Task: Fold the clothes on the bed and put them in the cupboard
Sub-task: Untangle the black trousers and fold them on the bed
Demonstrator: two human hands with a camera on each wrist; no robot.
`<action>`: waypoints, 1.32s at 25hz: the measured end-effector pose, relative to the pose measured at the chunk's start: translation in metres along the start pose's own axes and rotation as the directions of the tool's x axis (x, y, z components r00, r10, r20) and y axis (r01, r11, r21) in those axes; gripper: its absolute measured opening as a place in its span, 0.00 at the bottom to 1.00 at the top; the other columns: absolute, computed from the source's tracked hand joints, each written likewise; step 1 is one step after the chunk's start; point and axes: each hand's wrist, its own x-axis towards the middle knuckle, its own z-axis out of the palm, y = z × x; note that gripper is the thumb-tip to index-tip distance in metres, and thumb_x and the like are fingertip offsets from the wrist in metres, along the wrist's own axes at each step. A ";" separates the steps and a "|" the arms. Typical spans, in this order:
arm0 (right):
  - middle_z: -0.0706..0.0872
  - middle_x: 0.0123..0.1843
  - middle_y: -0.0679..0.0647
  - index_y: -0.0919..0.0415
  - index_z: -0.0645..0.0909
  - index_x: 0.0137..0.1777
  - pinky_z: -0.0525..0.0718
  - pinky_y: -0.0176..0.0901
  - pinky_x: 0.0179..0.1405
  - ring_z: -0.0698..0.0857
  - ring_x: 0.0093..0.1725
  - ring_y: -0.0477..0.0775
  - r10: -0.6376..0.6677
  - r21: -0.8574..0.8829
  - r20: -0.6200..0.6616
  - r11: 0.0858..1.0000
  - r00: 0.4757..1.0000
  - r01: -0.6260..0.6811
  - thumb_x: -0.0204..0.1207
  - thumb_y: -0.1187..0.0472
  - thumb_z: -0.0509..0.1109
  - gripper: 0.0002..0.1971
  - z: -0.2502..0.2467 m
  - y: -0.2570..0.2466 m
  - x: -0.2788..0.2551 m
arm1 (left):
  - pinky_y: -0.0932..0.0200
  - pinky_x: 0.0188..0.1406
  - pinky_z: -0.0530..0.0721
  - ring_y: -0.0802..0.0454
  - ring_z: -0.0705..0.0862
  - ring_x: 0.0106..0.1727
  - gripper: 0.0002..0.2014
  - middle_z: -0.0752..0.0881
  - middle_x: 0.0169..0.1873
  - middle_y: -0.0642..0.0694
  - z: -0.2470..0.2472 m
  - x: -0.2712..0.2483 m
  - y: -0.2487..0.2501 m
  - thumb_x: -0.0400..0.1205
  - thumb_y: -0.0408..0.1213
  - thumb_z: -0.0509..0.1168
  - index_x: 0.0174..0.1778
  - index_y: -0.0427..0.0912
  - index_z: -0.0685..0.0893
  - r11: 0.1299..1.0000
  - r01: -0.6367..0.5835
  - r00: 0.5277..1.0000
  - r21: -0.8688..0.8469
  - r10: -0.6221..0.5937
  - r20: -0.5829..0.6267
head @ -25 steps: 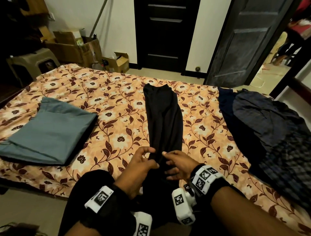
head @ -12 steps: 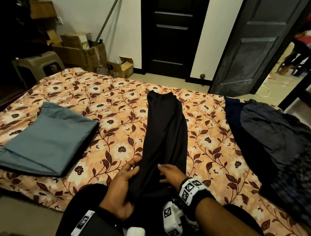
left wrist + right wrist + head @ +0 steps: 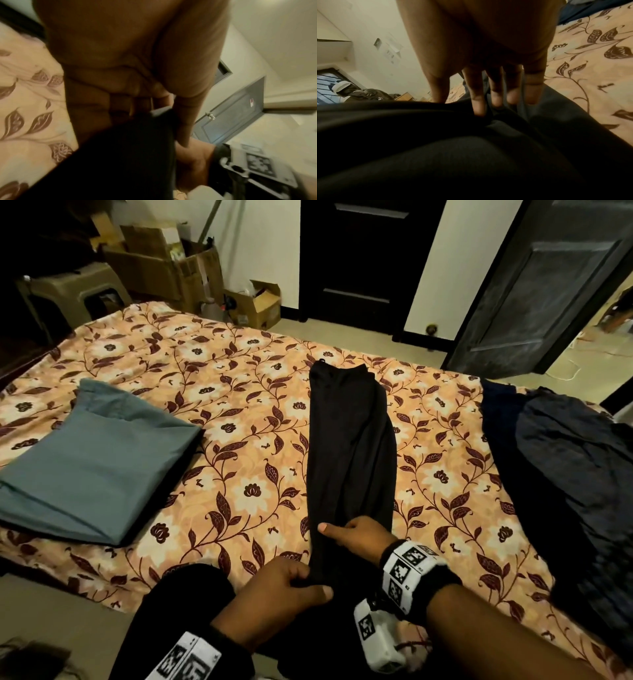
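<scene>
A long black garment [image 3: 349, 453] lies lengthwise down the middle of the flowered bed [image 3: 239, 392], folded into a narrow strip. My left hand [image 3: 291, 587] grips its near end at the bed's front edge; in the left wrist view the curled fingers [image 3: 120, 94] and thumb close on the black cloth [image 3: 123, 148]. My right hand [image 3: 356, 534] rests on the strip just beyond, thumb stretched to the left. Seen from the right wrist, its straight fingers [image 3: 477, 97] press down into the black cloth [image 3: 471, 155].
A folded teal garment [image 3: 96, 467] lies on the bed's left side. A dark heap of unfolded clothes [image 3: 565, 474] covers the right side. Cardboard boxes [image 3: 164, 265] and a stool [image 3: 72, 292] stand beyond the bed; a grey door [image 3: 548, 285] hangs ajar at right.
My left hand has drawn back toward the bed's front edge and closed on the garment's near end. The right hand stays pressing on the strip.
</scene>
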 end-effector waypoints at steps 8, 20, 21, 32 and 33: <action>0.87 0.61 0.63 0.62 0.78 0.67 0.86 0.54 0.57 0.87 0.59 0.63 -0.311 0.879 0.077 0.469 0.947 0.082 0.76 0.78 0.61 0.21 0.003 0.017 -0.081 | 0.56 0.43 0.80 0.52 0.83 0.37 0.12 0.87 0.38 0.44 0.005 -0.003 -0.006 0.83 0.45 0.66 0.42 0.42 0.89 0.991 -0.007 0.999 0.132 0.000 0.050; 0.85 0.64 0.57 0.44 0.67 0.78 0.84 0.57 0.62 0.86 0.62 0.60 -0.192 0.917 -0.281 0.234 0.940 0.322 0.81 0.69 0.64 0.29 -0.054 0.049 -0.084 | 0.48 0.62 0.83 0.41 0.88 0.58 0.18 0.89 0.56 0.36 0.018 0.021 -0.005 0.83 0.42 0.66 0.61 0.32 0.84 0.662 -0.259 0.965 -0.703 0.147 -0.217; 0.84 0.66 0.57 0.45 0.66 0.78 0.82 0.59 0.65 0.85 0.63 0.60 -0.203 0.892 -0.210 0.362 0.956 0.273 0.77 0.64 0.71 0.31 -0.044 0.059 -0.081 | 0.53 0.55 0.85 0.44 0.90 0.54 0.14 0.91 0.51 0.39 0.024 0.016 -0.010 0.84 0.40 0.64 0.57 0.32 0.86 0.740 -0.242 0.969 -0.628 0.147 -0.201; 0.86 0.45 0.54 0.64 0.86 0.48 0.82 0.37 0.44 0.84 0.45 0.51 0.078 0.057 0.112 0.995 0.991 -0.085 0.73 0.70 0.72 0.06 0.029 0.107 -0.064 | 0.52 0.49 0.83 0.39 0.86 0.47 0.03 0.87 0.44 0.36 0.037 0.025 -0.064 0.80 0.28 0.69 0.45 0.31 0.84 0.927 0.208 0.909 -0.313 -0.301 -0.288; 0.83 0.38 0.53 0.59 0.83 0.38 0.78 0.36 0.36 0.81 0.37 0.50 0.083 0.088 0.048 0.992 0.995 -0.087 0.74 0.71 0.68 0.07 0.034 0.110 -0.059 | 0.53 0.45 0.83 0.40 0.86 0.45 0.04 0.88 0.44 0.35 0.037 0.030 -0.073 0.79 0.29 0.70 0.45 0.30 0.84 0.913 0.214 0.900 -0.347 -0.322 -0.293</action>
